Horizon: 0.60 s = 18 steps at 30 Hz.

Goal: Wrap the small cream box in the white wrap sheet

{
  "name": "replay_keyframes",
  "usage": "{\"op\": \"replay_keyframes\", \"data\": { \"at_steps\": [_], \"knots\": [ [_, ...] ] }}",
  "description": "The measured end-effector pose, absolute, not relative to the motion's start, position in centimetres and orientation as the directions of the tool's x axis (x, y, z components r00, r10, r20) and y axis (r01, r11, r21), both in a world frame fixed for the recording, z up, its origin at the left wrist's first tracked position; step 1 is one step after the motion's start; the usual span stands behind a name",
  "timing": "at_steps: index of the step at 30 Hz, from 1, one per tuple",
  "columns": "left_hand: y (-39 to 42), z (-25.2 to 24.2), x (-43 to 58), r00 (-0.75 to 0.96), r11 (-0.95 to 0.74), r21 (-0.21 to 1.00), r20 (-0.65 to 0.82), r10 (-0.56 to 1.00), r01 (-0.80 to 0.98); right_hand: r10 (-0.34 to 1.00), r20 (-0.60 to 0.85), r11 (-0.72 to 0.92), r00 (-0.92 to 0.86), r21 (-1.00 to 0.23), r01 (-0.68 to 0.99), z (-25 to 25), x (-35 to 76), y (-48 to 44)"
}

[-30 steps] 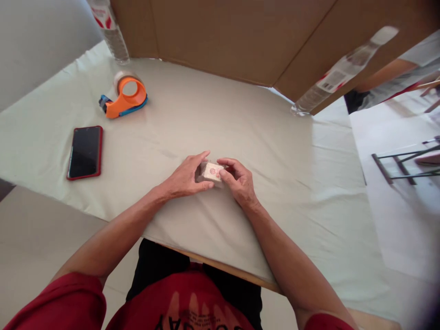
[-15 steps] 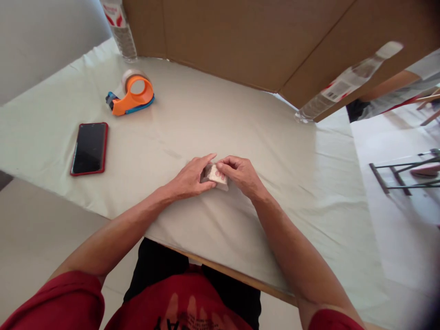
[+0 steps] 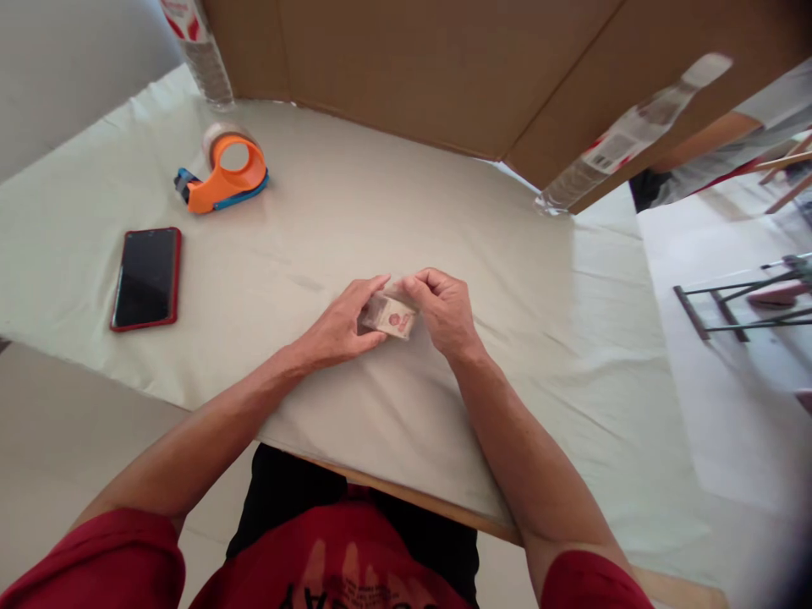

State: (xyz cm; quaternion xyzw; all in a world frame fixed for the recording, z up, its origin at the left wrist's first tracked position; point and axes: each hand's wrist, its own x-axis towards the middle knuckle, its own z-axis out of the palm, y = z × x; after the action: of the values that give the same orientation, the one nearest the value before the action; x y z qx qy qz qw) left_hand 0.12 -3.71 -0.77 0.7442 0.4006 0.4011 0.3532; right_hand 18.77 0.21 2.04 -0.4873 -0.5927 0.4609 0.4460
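Observation:
A small pale box with a red printed mark is held low over the cloth in front of me. My left hand grips its left end, thumb at the near side and fingers at the far side. Just beyond the box's right end, my right hand is closed in a pinch, thumb against forefinger. Something thin and see-through seems to run from the box toward that pinch, but it is too faint to name.
An orange tape dispenser and a phone in a red case lie to the left. Two water bottles, one on the left and one on the right, stand against a cardboard panel. A person's arm shows beyond it.
My right hand has drawn up and away from the box's top, still pinched. More of the box's printed face shows now. The left hand keeps its hold, and the whole view has shifted slightly.

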Motion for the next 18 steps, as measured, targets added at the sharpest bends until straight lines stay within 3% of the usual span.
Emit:
{"op": "replay_keyframes", "data": {
  "at_steps": [5, 10, 15, 18],
  "knots": [
    [-3.6, -0.7, -0.1, 0.356, -0.242, 0.967, 0.199, 0.913, 0.079, 0.976, 0.196, 0.208, -0.090, -0.966, 0.151, 3.6, 18.6, 1.8],
    [-3.6, 0.3, -0.2, 0.407, -0.027, 0.989, 0.084, 0.910, -0.144, 0.956, 0.261, 0.282, -0.137, -0.944, 0.171, 5.5, 18.2, 4.7],
    [-3.3, 0.9, 0.0, 0.322, 0.123, 0.976, -0.059, 0.945, -0.182, 0.952, 0.236, 0.280, -0.193, -0.927, 0.249, 5.2, 17.8, 8.7],
    [-2.9, 0.5, 0.2, 0.205, 0.172, 0.970, -0.135, 0.969, -0.174, 0.950, 0.291, 0.311, -0.109, -0.888, 0.338, 4.6, 18.4, 8.8]
  ]
}}
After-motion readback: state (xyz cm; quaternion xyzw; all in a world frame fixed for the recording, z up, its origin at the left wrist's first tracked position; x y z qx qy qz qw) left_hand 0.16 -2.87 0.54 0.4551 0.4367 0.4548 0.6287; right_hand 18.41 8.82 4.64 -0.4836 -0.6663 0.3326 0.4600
